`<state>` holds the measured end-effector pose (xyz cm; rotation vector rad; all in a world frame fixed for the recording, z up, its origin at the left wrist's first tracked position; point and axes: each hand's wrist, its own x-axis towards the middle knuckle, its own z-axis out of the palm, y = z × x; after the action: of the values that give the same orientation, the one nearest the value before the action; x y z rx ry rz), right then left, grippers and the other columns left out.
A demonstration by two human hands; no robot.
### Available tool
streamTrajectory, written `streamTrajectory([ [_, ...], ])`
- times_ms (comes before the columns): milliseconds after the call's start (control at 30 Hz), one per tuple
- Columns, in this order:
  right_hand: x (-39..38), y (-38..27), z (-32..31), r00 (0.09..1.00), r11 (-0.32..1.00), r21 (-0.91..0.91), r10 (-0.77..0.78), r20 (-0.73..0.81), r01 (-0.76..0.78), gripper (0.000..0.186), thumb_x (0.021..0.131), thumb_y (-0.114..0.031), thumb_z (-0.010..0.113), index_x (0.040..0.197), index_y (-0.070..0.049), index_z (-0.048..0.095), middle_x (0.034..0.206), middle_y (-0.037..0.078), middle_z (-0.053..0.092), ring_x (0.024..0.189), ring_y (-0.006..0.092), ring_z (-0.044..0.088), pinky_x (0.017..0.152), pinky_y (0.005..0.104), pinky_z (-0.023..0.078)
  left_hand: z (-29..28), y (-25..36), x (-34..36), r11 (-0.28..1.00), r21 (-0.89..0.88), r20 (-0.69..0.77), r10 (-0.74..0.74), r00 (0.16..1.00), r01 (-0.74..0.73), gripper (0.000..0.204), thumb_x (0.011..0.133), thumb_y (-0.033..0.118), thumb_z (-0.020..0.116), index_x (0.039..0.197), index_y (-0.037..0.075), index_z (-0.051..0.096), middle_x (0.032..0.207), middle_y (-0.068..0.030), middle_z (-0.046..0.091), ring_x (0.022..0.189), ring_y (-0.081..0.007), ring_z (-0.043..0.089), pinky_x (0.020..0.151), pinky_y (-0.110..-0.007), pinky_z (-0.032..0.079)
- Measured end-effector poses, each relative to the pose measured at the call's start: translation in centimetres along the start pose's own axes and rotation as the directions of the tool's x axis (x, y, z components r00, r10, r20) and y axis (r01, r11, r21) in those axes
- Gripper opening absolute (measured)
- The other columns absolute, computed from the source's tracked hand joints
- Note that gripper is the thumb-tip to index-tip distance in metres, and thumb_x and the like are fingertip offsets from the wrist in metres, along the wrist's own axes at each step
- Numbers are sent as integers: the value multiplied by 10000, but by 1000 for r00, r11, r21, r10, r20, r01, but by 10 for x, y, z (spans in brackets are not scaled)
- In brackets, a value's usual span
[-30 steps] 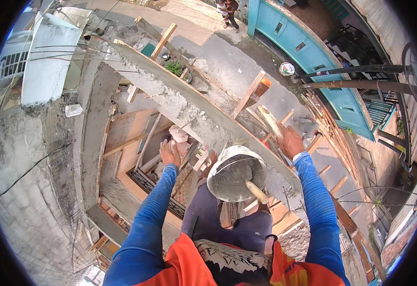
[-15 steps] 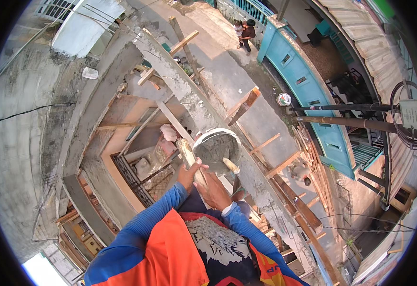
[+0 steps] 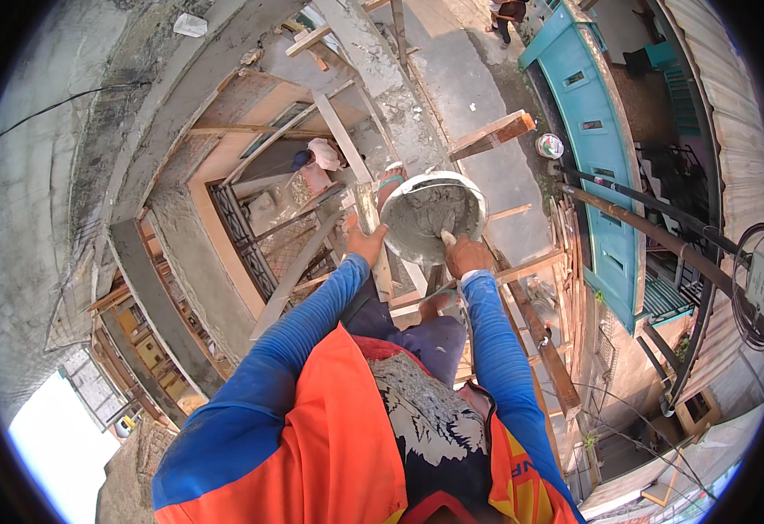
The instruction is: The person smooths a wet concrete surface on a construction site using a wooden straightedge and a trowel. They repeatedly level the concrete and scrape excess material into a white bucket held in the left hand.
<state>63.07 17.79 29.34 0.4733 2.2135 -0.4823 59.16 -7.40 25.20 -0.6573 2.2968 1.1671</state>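
A white-rimmed bucket (image 3: 478, 203) of wet grey mortar (image 3: 434, 206) stands in front of me on top of a narrow concrete wall. My right hand (image 3: 467, 255) is closed around the light wooden handle (image 3: 447, 237) of a tool at the bucket's near rim; the tool's other end is hidden in the mortar. On the bucket's left side, my left hand (image 3: 364, 244) grips a long, narrow, pale wooden board (image 3: 367, 206), held roughly upright in this view. My fingers partly cover the board's middle.
The rough wall top (image 3: 404, 109) runs away beyond the bucket. Timber beams (image 3: 495, 135) jut out to its right. Down on the left is a room-like space with a person (image 3: 319, 157) bending. A turquoise wall (image 3: 587, 113), metal pipes (image 3: 653, 227) and stacked planks (image 3: 565, 244) lie right.
My right hand has let go of the wooden board and taken hold of the handle in the bucket. The left hand keeps the board. The view has shifted, and my arms have spread apart.
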Motion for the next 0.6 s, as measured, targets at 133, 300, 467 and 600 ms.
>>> streamTrajectory([
  [133,-6,-2,-27,993,980,-163,-117,14,118,440,986,-474,541,1047,-70,704,1089,222,728,1074,383,682,906,533,509,13,15,-4,995,-96,70,37,997,-31,562,874,264,754,1307,-44,572,1166,-197,707,1061,-288,680,969,-396,506],
  [300,-17,8,-44,945,942,-243,-278,-173,233,320,910,-328,648,1069,-50,654,972,215,703,998,383,695,794,539,555,8,38,-12,983,-176,2,61,998,-59,509,864,186,762,1280,-44,580,1133,-182,708,1043,-265,677,943,-389,515],
  [467,-2,-6,-27,957,922,-256,-283,67,290,315,945,-300,610,1132,-50,646,1019,235,703,949,400,712,819,525,562,4,31,0,993,-114,119,-25,993,39,593,876,260,759,1342,-39,546,1203,-193,689,1098,-272,666,970,-379,503],
  [600,-13,-6,-25,960,945,-178,-259,109,275,399,1038,-389,476,1164,-71,682,1072,242,717,962,410,714,862,507,561,7,15,5,975,-221,113,-5,994,30,601,889,250,757,1372,-27,533,1216,-182,688,1110,-270,663,979,-376,502],
])
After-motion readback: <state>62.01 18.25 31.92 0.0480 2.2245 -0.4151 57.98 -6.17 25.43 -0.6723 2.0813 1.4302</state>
